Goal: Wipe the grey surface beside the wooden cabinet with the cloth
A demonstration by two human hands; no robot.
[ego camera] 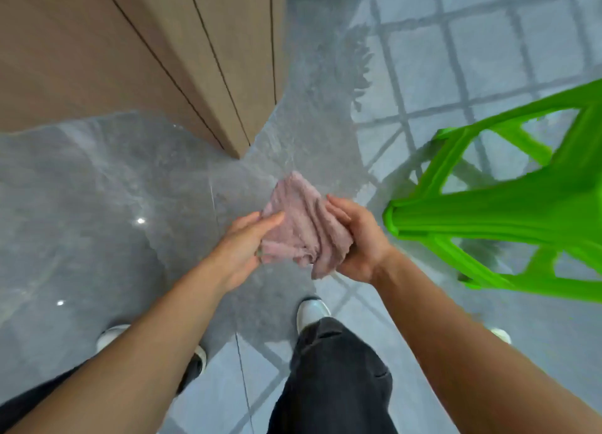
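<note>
A crumpled pink cloth [301,228] hangs between both hands at the middle of the view, held in the air above the floor. My left hand [239,249] grips its left edge with fingers and thumb. My right hand [356,238] clutches its bunched right side. The wooden cabinet [136,52] fills the upper left, its corner ending just beyond the cloth. The glossy grey surface [97,186] spreads beside and below the cabinet on the left and runs in a strip along the cabinet's right side.
A bright green plastic stool [508,212] stands close on the right, its legs spreading over the pale tiled floor [456,62]. My dark trousers and white shoes [312,309] show below the hands.
</note>
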